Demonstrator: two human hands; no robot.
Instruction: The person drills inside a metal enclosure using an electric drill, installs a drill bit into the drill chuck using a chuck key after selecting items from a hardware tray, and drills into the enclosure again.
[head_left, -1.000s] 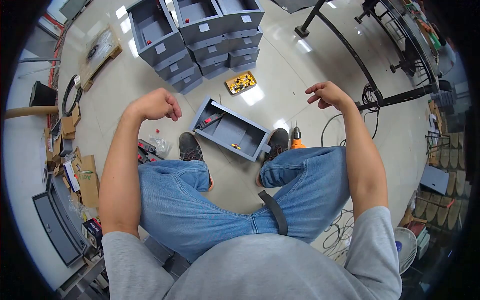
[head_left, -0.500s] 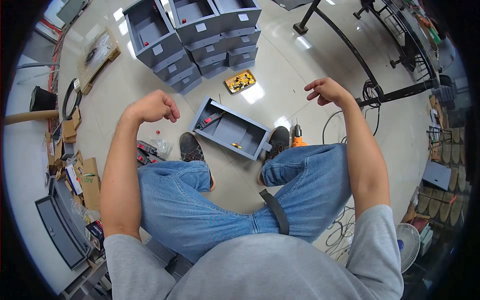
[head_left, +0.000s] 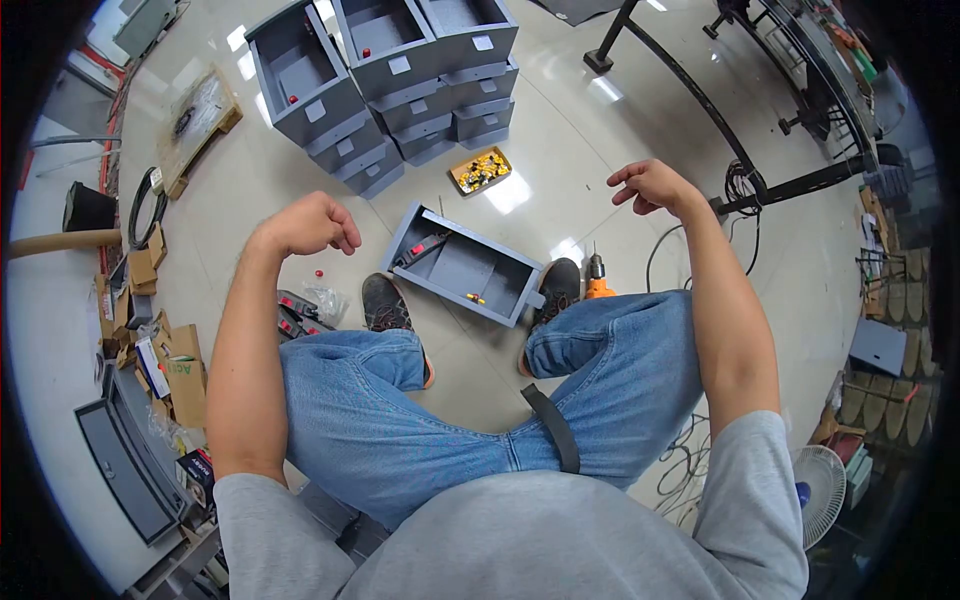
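Note:
My left hand (head_left: pixel 318 224) hangs in the air over the floor, fingers loosely curled and apart, with nothing seen in it. To the right, my right hand (head_left: pixel 645 187) is also raised, fingers spread and holding nothing. Between my shoes lies an open grey metal box (head_left: pixel 465 265). Inside it are a black and red part (head_left: pixel 420 251) at the left end and a small yellow piece (head_left: pixel 476 298) near the front wall. An orange drill (head_left: pixel 598 278) stands by my right shoe. Beyond the box sits a small carton (head_left: pixel 481 171) of yellow and black pieces.
Stacked grey boxes (head_left: pixel 400 100) rise at the top. Black and red parts (head_left: pixel 298 315) and a plastic bag (head_left: pixel 326 303) lie by my left shoe. A black metal frame (head_left: pixel 700 92) and cables are at the right, cardboard (head_left: pixel 184 385) at the left, a fan (head_left: pixel 818 490) at lower right.
The view has shifted slightly. Both hands stay raised in nearly the same pose, and the grey box and its contents have not visibly changed.

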